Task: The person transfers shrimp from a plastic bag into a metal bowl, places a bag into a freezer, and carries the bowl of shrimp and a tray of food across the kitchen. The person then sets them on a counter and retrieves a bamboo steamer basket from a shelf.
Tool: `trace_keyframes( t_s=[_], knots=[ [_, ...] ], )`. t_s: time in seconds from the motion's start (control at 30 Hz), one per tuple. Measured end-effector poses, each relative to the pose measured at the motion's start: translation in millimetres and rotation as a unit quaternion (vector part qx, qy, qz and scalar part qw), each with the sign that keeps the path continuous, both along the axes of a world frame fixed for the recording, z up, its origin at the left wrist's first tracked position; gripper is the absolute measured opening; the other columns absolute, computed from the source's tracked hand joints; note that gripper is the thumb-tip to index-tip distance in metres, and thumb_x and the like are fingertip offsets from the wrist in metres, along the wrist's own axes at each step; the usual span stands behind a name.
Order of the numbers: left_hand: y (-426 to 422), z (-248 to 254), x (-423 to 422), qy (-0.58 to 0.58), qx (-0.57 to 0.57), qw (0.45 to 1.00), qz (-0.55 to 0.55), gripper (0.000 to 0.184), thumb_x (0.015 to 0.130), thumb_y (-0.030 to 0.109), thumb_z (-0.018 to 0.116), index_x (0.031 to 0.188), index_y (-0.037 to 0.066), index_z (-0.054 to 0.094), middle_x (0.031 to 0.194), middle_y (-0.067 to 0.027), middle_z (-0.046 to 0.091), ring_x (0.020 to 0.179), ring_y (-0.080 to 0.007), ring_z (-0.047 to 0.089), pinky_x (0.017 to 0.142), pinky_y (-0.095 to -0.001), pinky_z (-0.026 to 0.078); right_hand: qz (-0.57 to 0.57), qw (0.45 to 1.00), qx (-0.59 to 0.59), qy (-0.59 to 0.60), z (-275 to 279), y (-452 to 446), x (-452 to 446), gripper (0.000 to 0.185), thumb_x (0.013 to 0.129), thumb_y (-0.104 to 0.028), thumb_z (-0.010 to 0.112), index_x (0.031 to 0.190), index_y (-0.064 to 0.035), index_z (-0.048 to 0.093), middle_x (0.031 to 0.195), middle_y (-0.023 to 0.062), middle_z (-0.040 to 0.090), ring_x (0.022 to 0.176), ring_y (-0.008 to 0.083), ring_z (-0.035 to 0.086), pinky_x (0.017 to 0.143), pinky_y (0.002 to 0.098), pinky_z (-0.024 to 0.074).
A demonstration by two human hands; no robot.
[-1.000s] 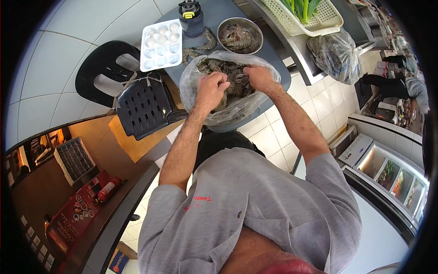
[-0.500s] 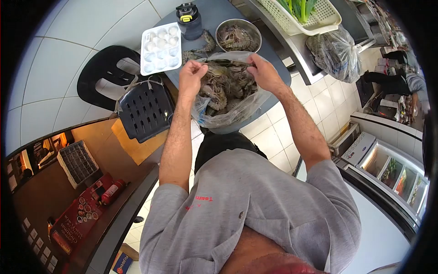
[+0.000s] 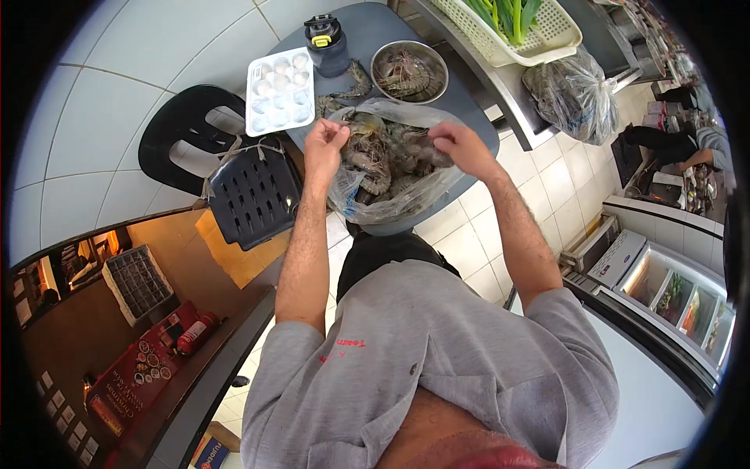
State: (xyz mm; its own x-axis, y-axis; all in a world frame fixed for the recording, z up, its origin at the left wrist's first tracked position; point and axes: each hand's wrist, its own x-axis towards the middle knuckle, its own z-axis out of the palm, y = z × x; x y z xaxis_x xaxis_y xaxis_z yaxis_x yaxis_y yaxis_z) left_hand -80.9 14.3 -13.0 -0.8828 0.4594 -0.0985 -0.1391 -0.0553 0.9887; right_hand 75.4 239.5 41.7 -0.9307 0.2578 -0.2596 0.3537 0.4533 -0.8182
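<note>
A clear plastic bag (image 3: pixel 445 185) full of raw prawns (image 3: pixel 376 160) sits on the grey table near my body, its mouth spread wide. At its left rim my left hand (image 3: pixel 326 147) is closed, thumb and fingers pinching the plastic. My right hand (image 3: pixel 464 150) is closed on the right rim, its fingertips slightly blurred over the prawns. Beyond the bag stands a steel bowl (image 3: pixel 442 87) holding several prawns. A loose prawn (image 3: pixel 359 80) lies on the table left of the bowl.
On the grey table (image 3: pixel 375 23) are a dark shaker bottle (image 3: pixel 330 55) and a white tray of round white pieces (image 3: pixel 281 90). A black chair (image 3: pixel 254 191) stands left. At right, a steel counter carries a basket of greens (image 3: pixel 539 43) and a knotted bag (image 3: pixel 574 94).
Both hands have moved slightly closer to me, and the right one also outward. The bag's far rim has dropped, so its mouth is wider and more prawns show.
</note>
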Motion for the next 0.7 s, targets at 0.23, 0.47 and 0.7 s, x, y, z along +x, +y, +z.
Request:
trace_keyframes(
  t_s=[0.23,0.47,0.7],
  knots=[
    [-9.7,1.5,13.0,-0.005,0.054,0.995,-0.083,0.01,0.084,-0.002,0.059,0.082,0.004,0.051,0.101,-0.0068,0.062,0.078,-0.0066,0.052,0.073,-0.0227,0.044,0.068,0.983,0.084,0.151,-19.2,-26.9,-47.4,0.034,0.079,-0.006,0.06,0.113,-0.0033,0.056,0.113,0.0134,0.058,0.101,0.0257,0.057,0.09,0.0334,0.0433],
    [-12.6,8.5,15.7,-0.022,0.035,0.995,-0.091,0.013,0.082,0.002,0.063,0.093,0.005,0.055,0.104,-0.0059,0.06,0.089,-0.0096,0.055,0.079,-0.0242,0.045,0.196,0.98,0.026,-0.034,-15.0,-19.2,-72.2,0.038,0.076,-0.01,0.066,0.112,-0.0048,0.057,0.109,0.0109,0.059,0.1,0.0218,0.056,0.089,0.0327,0.0418],
    [-29.0,30.1,20.9,0.268,-0.215,0.939,-0.02,0.042,0.073,0.01,0.071,0.111,0.006,0.055,0.111,-0.0127,0.053,0.105,-0.0289,0.051,0.09,-0.0375,0.041,-0.079,0.915,-0.396,0.022,1.5,19.8,-56.0,0.032,0.085,-0.014,0.062,0.113,-0.0033,0.053,0.1,0.0041,0.06,0.089,0.0152,0.057,0.076,0.0353,0.0469]
  ],
)
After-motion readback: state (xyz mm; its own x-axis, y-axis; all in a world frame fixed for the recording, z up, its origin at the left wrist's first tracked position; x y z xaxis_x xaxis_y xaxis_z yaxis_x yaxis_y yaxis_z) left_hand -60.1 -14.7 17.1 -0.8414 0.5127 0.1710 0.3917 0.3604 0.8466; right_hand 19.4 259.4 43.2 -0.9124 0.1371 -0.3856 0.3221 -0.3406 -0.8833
